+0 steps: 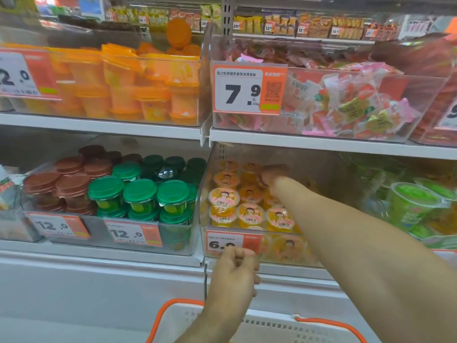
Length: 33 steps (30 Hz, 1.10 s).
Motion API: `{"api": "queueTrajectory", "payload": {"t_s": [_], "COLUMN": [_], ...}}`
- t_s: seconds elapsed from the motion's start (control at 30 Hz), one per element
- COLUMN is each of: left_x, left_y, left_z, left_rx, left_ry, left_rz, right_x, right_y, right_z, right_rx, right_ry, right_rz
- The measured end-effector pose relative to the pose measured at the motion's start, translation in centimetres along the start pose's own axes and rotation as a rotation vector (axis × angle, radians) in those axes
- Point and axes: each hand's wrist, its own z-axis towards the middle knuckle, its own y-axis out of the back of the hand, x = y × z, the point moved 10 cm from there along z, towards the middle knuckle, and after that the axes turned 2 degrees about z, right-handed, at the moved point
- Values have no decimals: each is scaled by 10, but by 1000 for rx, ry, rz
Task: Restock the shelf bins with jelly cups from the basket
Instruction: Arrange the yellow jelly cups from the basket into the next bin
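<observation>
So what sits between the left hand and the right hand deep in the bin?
In the head view, between the left hand and right hand lie the 6.9 price tag and rows of orange jelly cups.

The basket (pixel 259 325) is cut by the bottom edge, its inside not visible, and the right hand (pixel 273 175) deep in the bin (pixel 321 262) hides its fingers behind jelly cups (pixel 249 214).

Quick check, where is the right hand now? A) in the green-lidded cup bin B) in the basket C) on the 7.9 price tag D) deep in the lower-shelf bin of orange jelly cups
D: the right hand reaches far back into the clear bin, over the orange jelly cups, well away from the basket.
</observation>
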Motion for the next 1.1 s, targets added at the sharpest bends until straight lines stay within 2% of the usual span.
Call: {"api": "queueTrajectory", "payload": {"t_s": [0.1, 0.2, 0.3, 0.43, 0.5, 0.6, 0.63, 0.7, 0.77, 0.83, 0.9, 0.97, 1.03, 1.1], "left_x": [3, 2, 2, 6, 11, 24, 33, 65, 110, 149, 176, 205, 238, 270], "left_y": [-2, -4, -7, -12, -14, -21, -22, -19, -8, 7, 23, 42, 55, 59], "left_z": [0, -2, -5, -8, -7, -8, -7, -2, 8, 14, 18, 15, 11, 9], "left_rx": [7, 15, 32, 67, 99, 193, 226, 305, 405, 421, 290, 163, 123, 128], "left_ry": [20, 19, 4, -3, -18, -83, -102, -92, 4, 76, 106, 130, 122, 153], "left_rz": [9, 18, 25, 109, 178, 461, 623, 994, 1303, 1421, 1391, 1419, 1480, 1369], "right_x": [0, -1, 13, 34, 39, 23, 11, -28, -100, -174, -223, -249, -265, -277], "right_y": [7, 13, 31, 55, 63, 72, 69, 46, 23, 29, 39, 40, 36, 30], "right_z": [12, 13, -22, -121, -181, -253, -269, -283, -270, -261, -262, -266, -265, -258], "right_rx": [-106, -119, -124, 11, 76, 95, 120, 281, 554, 759, 834, 866, 888, 867], "right_ry": [49, 77, 148, 334, 495, 725, 787, 850, 683, 431, 283, 215, 169, 132], "right_rz": [-202, -299, -263, -27, -6, 10, -54, -382, -835, -1121, -1212, -1203, -1193, -1157]}}
